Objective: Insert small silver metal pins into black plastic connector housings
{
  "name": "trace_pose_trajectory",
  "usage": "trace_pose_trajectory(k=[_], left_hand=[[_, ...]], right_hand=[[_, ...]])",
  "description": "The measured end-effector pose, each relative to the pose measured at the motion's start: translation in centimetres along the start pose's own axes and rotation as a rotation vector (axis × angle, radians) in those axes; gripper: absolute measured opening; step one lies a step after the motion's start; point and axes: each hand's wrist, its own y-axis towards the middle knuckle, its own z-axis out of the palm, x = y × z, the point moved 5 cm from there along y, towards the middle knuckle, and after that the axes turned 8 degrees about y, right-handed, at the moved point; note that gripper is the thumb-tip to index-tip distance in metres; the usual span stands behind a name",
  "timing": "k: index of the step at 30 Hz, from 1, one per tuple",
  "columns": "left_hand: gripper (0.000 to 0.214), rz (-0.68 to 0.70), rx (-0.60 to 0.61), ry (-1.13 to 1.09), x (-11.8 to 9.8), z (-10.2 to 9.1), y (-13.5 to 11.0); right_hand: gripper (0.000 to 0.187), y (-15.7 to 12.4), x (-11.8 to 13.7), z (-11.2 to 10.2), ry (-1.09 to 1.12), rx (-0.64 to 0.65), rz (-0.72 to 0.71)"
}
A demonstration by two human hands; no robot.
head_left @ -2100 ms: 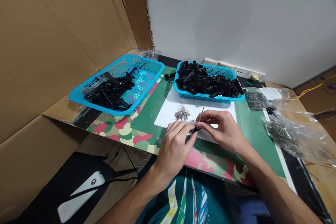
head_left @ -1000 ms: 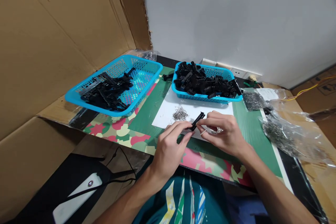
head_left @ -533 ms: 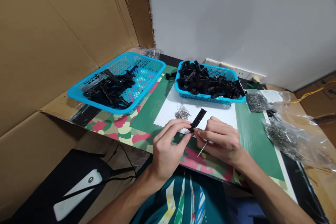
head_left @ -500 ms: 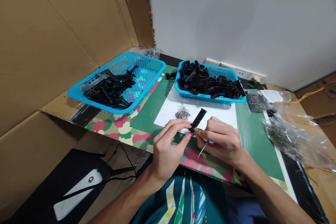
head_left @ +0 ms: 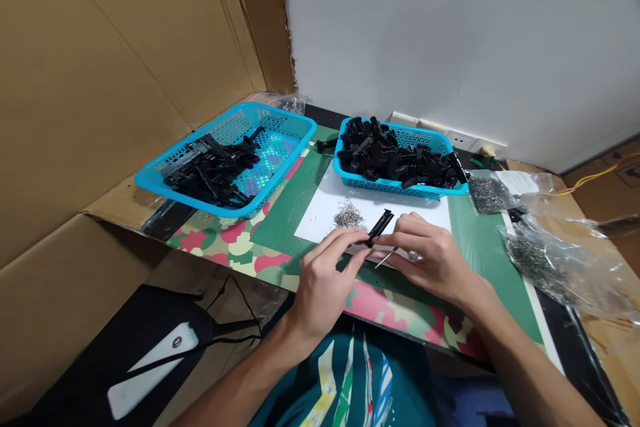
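My left hand (head_left: 327, 273) pinches the lower end of a narrow black plastic part (head_left: 381, 227), which tilts up and away to the right. Close by on the right, my right hand (head_left: 433, 253) is closed around a thin metal rod-like tool (head_left: 387, 257); its fingertips also meet the black part. Whether a tiny piece sits between those fingertips is hidden. Behind the hands, a small heap of tiny metal pieces (head_left: 349, 215) lies on a white sheet (head_left: 320, 210). More shiny bits (head_left: 414, 255) show beneath my right hand.
A blue basket (head_left: 400, 188) heaped with black parts stands behind the sheet. Another blue basket (head_left: 295, 167), partly filled, is at the left. Clear bags of metal pieces (head_left: 487, 193) lie at the right. A white power strip (head_left: 463, 140) runs along the wall.
The black part has been turned, so a grooved side now shows. My right hand has shifted slightly up, and the tool now lies at a flatter angle.
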Motion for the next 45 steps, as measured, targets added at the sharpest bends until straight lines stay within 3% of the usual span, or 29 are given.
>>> trace_pose_trajectory(k=[5,9,13,16,18,24,31,38,45], left_hand=[[0.020,0.018,0.063,0.061,-0.1,0.5,0.1],[0.018,0.024,0.114,0.144,0.2,1.0,0.1],[0.016,0.045,0.169,0.226,0.4,1.5,0.0],[0.014,0.067,0.179,0.245,0.2,1.6,0.1],[0.013,0.077,0.176,0.242,0.1,1.6,0.1],[0.014,0.082,0.169,0.228,0.1,1.6,0.2],[0.014,0.083,0.165,0.226,0.1,1.5,0.1],[0.014,0.072,0.186,0.233,0.0,1.5,0.1],[0.017,0.067,0.183,0.245,0.0,1.3,0.5]], right_hand=[[0.023,-0.1,-0.6,-1.6,0.027,-0.032,0.128],[0.030,0.1,-0.9,-1.8,-0.007,-0.090,0.100],[0.022,0.0,-1.4,-1.8,0.111,-0.266,0.130],[0.006,-0.3,-2.2,-1.4,0.338,-0.457,0.295],[0.007,-0.5,-2.7,-0.6,0.478,-0.531,0.421],[0.014,-0.5,-2.9,1.5,0.589,-0.498,0.528],[0.012,-0.5,-2.8,1.7,0.524,-0.441,0.522],[0.025,0.0,-1.7,1.6,0.402,-0.340,0.473],[0.029,-0.3,-1.7,2.0,0.422,-0.370,0.534]])
